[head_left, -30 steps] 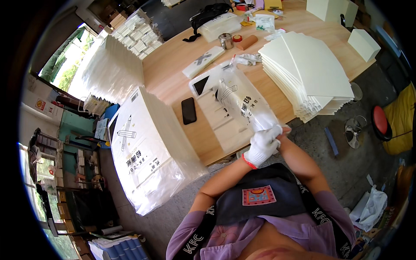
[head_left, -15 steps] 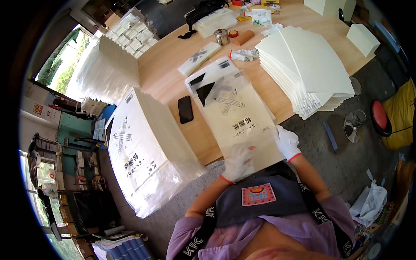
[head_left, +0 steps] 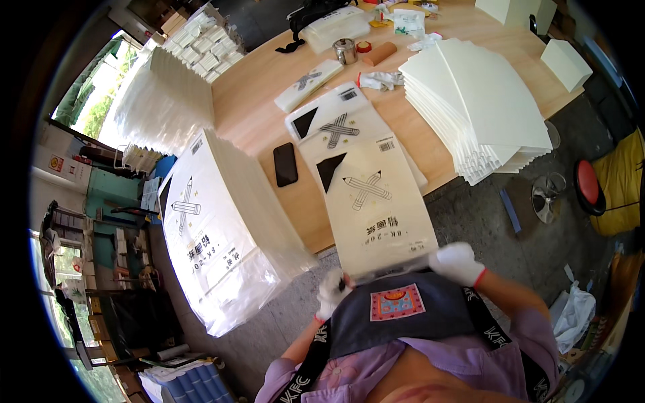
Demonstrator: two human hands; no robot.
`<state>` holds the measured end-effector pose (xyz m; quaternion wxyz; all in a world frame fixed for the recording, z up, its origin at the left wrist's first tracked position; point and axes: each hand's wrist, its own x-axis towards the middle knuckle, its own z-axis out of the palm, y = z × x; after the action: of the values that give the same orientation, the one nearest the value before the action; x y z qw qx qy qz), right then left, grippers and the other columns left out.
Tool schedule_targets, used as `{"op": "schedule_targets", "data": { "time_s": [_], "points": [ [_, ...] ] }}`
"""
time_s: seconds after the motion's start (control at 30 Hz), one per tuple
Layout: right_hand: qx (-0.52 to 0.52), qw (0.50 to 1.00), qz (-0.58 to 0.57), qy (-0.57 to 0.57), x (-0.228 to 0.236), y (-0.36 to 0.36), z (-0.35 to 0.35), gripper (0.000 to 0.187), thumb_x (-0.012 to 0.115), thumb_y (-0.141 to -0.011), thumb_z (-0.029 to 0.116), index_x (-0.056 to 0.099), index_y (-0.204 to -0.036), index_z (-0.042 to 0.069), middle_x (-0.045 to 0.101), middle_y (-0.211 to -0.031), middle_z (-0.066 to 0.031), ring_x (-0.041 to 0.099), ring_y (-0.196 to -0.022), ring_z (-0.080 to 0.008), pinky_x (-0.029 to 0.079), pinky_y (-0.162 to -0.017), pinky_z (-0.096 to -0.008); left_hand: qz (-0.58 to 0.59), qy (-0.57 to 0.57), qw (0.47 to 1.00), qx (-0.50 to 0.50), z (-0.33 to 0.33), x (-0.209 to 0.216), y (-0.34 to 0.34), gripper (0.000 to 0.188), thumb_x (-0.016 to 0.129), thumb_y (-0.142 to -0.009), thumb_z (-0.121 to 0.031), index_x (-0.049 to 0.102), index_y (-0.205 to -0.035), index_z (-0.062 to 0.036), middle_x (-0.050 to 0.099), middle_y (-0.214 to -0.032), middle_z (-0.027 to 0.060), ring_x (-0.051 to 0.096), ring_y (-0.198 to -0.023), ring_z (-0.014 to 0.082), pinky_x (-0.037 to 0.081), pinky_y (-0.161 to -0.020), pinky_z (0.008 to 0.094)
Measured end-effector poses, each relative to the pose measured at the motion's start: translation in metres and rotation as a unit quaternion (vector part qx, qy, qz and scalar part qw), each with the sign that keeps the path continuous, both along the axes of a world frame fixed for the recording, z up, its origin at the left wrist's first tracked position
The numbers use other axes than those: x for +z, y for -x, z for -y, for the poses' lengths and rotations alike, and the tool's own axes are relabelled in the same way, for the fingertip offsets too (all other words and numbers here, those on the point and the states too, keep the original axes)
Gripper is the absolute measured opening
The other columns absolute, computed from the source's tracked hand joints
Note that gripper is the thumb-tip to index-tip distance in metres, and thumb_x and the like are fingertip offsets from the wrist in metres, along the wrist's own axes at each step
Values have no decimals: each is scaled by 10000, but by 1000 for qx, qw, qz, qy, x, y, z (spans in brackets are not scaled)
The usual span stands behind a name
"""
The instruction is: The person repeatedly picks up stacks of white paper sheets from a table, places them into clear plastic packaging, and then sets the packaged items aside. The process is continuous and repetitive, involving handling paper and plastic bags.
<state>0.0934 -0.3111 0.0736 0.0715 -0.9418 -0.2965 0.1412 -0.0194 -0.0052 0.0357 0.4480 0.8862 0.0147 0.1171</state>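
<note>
A pack of cream drawing paper in a clear plastic bag (head_left: 379, 208), printed with crossed pencils, lies in front of me. It overhangs the table's near edge, its lower end close to my apron. My right hand (head_left: 458, 264), in a white red-cuffed glove, is closed on the bag's lower right corner. At the lower left corner is my left hand (head_left: 332, 293), also gloved, its fingers curled; what they hold is hidden. Beneath the pack's far end lies another printed bag (head_left: 336, 114). To the left stands a tall stack of filled printed bags (head_left: 215, 235).
Fanned white sheets (head_left: 497, 101) cover the table's right side. A black phone (head_left: 285, 164) lies left of the pack. Farther back are a glove (head_left: 381, 81), a metal tin (head_left: 345, 51) and an orange roll (head_left: 380, 54). Another tall stack (head_left: 164, 101) rises at far left.
The pack has shifted toward me and lies straighter, uncovering more of the bag beneath. My left hand has gone from its face to the lower left corner; my right hand has moved down its side.
</note>
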Motion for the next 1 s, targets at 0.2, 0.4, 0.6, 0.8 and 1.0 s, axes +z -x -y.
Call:
{"op": "schedule_targets", "data": {
  "time_s": [0.2,0.4,0.6,0.8,1.0],
  "points": [
    [-45,998,-18,33,-18,-32,-2,351,471,-801,293,678,-667,43,651,-679,-173,641,-588,-333,491,-519,-446,-46,-127,985,106,-5,-27,-49,186,650,-720,-18,474,-771,-55,522,-704,128,527,-607,292,438,-564,358],
    [-103,982,-88,-130,-63,-35,45,300,458,-878,232,659,-914,12,683,-829,-133,655,-740,-313,507,-647,-417,-210,174,956,108,-37,-105,39,131,618,-825,-31,514,-903,-39,586,-853,44,597,-759,172,500,-661,333],
    [-232,723,-479,-441,-124,-50,-8,321,586,-894,327,673,-889,18,647,-690,-58,561,-587,-137,435,-561,-272,-202,558,741,313,-2,-95,-40,248,594,-924,-307,530,-839,-83,542,-727,-4,544,-654,139,455,-599,267],
    [-309,702,-509,-391,-88,-46,28,428,519,-928,394,598,-1136,29,666,-858,-90,603,-691,-114,483,-642,-257,-52,304,941,135,5,8,-75,239,544,-948,-255,539,-839,-43,494,-705,-22,467,-653,84,413,-592,259],
    [-137,464,-625,-613,-51,-61,-87,443,465,-971,183,409,-1351,-40,516,-1326,-120,507,-1200,-180,400,-1012,-322,114,-43,993,9,11,159,-61,156,565,-874,-167,552,-795,-33,510,-713,158,541,-666,331,445,-613,371]
  ]
}}
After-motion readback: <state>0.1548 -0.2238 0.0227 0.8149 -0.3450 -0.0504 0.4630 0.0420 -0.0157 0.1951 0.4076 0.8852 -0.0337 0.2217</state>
